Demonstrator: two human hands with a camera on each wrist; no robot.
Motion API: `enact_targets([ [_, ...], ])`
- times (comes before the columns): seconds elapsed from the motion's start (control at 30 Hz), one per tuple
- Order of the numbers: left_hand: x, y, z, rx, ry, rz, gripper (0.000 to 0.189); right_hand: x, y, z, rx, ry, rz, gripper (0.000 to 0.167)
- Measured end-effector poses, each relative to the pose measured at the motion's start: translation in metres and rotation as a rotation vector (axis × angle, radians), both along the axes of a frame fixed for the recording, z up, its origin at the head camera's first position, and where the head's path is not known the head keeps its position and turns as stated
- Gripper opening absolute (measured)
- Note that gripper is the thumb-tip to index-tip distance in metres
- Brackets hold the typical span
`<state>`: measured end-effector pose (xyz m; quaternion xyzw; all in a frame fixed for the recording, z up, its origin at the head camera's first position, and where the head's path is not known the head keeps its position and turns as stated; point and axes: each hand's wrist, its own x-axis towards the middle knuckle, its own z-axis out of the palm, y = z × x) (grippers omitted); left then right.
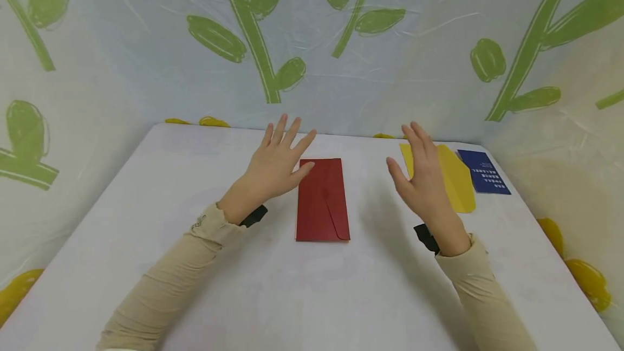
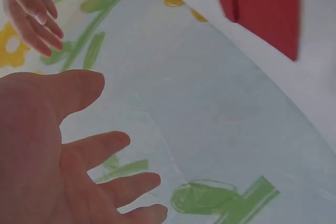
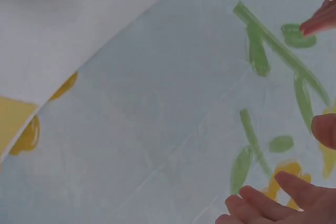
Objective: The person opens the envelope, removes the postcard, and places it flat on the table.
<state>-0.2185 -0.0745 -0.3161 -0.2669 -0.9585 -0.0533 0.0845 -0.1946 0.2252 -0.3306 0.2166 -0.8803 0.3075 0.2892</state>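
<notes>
A red envelope (image 1: 322, 205) lies upright on the white table, its flap seam showing on the right half. My left hand (image 1: 273, 166) hovers over its upper left side with fingers spread and nothing held; the thumb overlaps the envelope in the head view. My right hand (image 1: 423, 177) is raised to the right of the envelope, fingers extended and holding nothing. Behind that hand lies a yellow paper piece (image 1: 458, 180), partly hidden by it. The left wrist view shows the open left palm (image 2: 42, 150) with part of the red envelope (image 2: 268, 9) beyond.
A dark blue card (image 1: 484, 172) with white print lies at the back right, beside the yellow piece. Plastic sheeting (image 1: 161, 42) with green leaf prints rises behind the white table (image 1: 292, 297) and along both sides.
</notes>
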Motion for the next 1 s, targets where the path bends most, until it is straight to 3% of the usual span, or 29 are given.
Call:
enact_targets([
  [0.13, 0.007, -0.016, -0.014, -0.031, 0.0, 0.031, 0.068, 0.0, -0.016, -0.016, 0.057, -0.075, 0.055, 0.063],
  [0.3, 0.011, -0.022, -0.037, -0.061, -0.047, 0.041, 0.072, -0.002, -0.029, -0.036, 0.13, -0.196, 0.116, 0.064],
  [0.57, 0.016, -0.012, -0.06, -0.053, -0.205, -0.002, 0.076, -0.003, -0.043, -0.056, 0.22, -0.522, 0.209, 0.07],
  [0.73, 0.016, -0.004, -0.073, -0.066, -0.345, -0.05, 0.09, -0.005, -0.053, -0.062, 0.293, -0.73, 0.242, 0.075],
  [0.87, 0.016, 0.0, -0.081, -0.094, -0.453, -0.046, 0.101, -0.009, -0.062, -0.061, 0.376, -0.871, 0.218, 0.081],
  [1.0, 0.017, 0.003, -0.085, -0.093, -0.503, -0.034, 0.103, -0.014, -0.07, -0.056, 0.4, -0.984, 0.197, 0.087],
])
